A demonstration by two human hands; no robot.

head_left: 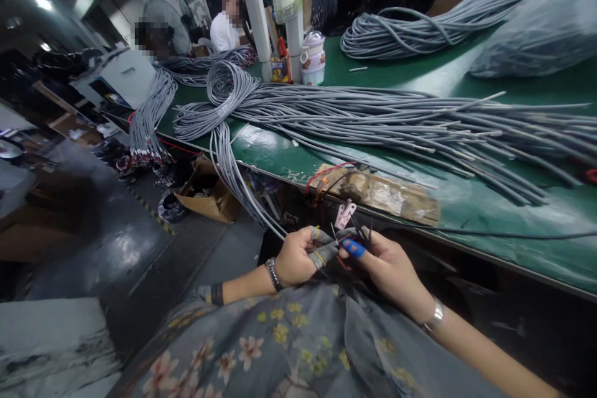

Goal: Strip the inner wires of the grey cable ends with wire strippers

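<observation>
My left hand (297, 256), with grey coverings on its fingertips, is closed around the end of a grey cable (278, 228). That cable comes down from the looped bundle on the bench. Thin wires (334, 233) stick out between my two hands. Blue tape wraps the thumb of my right hand (389, 264). Its fingers pinch the thin wires close to my left fingertips, and the exact grip is partly hidden. Just beyond the fingers is a pink piece with holes (345, 215), near dark strands; I cannot tell whether it is held.
A long bundle of grey cables (326, 112) lies across the green bench (494, 224). Behind it are a coil (396, 37), a plastic bag (536, 31) and a cup (313, 59). A taped cardboard piece (396, 196) lines the bench edge. An open carton (209, 193) stands below; a person (226, 28) sits beyond.
</observation>
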